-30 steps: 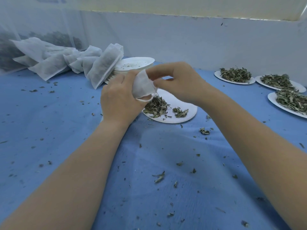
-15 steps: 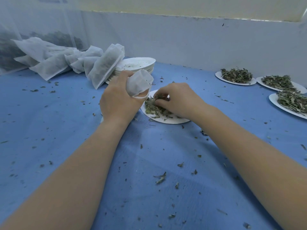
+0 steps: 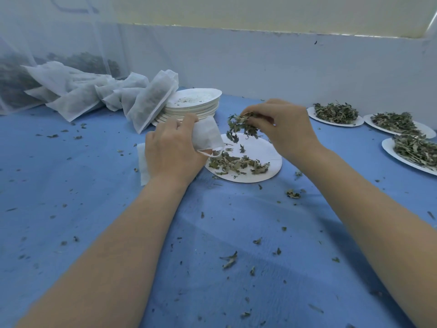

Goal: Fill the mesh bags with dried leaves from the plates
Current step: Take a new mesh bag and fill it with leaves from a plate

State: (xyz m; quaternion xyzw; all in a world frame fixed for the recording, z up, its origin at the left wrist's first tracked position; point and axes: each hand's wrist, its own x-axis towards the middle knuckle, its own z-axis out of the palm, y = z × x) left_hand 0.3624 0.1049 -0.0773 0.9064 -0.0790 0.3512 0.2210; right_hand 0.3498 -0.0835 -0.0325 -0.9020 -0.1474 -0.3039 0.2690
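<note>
left hand (image 3: 173, 152) grips the mesh bag (image 3: 207, 136) at frame centre, mouth toward the plate (image 3: 264, 171); right hand (image 3: 287, 129) pinches dried leaves (image 3: 241, 125) just above, likely so strays drop back

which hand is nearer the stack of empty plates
Left. The left hand, holding the mesh bag, sits just in front of the stack of empty plates; the right hand is off to its right, pinching leaves.

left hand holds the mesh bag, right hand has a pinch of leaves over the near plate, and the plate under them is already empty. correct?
Not quite. The head view shows the near plate still has dried leaves along its near side. The rest stands: the left hand grips the mesh bag, and the right hand pinches a clump of leaves above that plate.
</note>
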